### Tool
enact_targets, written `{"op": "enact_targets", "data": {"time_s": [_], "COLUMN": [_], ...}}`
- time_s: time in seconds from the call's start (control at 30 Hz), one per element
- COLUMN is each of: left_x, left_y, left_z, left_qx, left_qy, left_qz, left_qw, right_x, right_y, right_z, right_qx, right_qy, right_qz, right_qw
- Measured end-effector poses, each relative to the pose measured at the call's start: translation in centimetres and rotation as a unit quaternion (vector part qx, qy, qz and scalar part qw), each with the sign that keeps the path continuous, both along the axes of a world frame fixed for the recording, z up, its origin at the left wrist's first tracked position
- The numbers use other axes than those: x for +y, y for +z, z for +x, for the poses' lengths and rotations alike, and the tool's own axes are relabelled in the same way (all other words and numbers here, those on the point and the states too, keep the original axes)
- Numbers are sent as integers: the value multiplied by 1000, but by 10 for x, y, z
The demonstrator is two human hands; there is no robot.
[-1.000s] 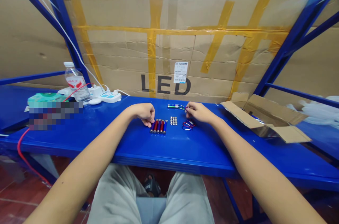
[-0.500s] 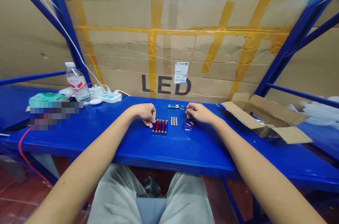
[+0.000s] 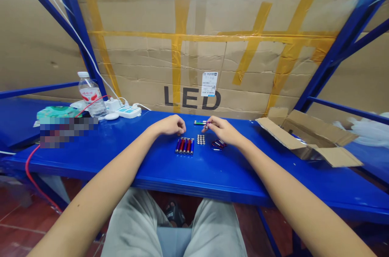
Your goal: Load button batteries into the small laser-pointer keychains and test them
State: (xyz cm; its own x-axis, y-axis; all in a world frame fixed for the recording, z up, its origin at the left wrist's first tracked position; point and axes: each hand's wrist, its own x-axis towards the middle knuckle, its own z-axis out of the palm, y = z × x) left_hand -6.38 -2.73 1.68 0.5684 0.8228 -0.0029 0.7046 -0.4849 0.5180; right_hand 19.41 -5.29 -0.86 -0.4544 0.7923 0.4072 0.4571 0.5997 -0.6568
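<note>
My left hand (image 3: 174, 124) hovers just behind a row of small red and blue metal tubes (image 3: 184, 146), fingers curled together; whatever they may hold is hidden. My right hand (image 3: 222, 129) pinches a small piece with a silvery end, too small to name, just behind a block of round silver button cells (image 3: 201, 139). Close by, green and blue metal tubes (image 3: 199, 122) lie on the table, partly covered by the right fingers. Below the right hand is a small pile of red and blue carabiner clips (image 3: 217, 145).
On the right of the blue table (image 3: 182, 176) stands an open cardboard box (image 3: 304, 135). To the left are a water bottle (image 3: 92, 97), a white power strip (image 3: 129, 111) and a green packet (image 3: 57, 114). A large cardboard sheet (image 3: 146, 66) rises behind.
My left hand has lifted off the row of tubes and moved slightly right and back. My right hand has shifted left, toward the button cells. The view has shifted slightly.
</note>
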Motion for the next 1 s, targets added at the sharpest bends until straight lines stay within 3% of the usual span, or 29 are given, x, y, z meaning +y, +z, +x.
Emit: {"op": "enact_targets", "data": {"time_s": [0.27, 1.0], "left_x": [2, 5], "left_y": [-5, -7], "left_z": [3, 2], "left_qx": [-3, -26], "left_qy": [-33, -49], "left_qz": [-21, -50], "left_qw": [999, 997], "right_x": [-13, -5], "right_y": [-3, -15], "right_z": [-29, -31], "right_qx": [-114, -113], "right_qy": [0, 39], "right_qz": [58, 49], "right_qw": [992, 992]}}
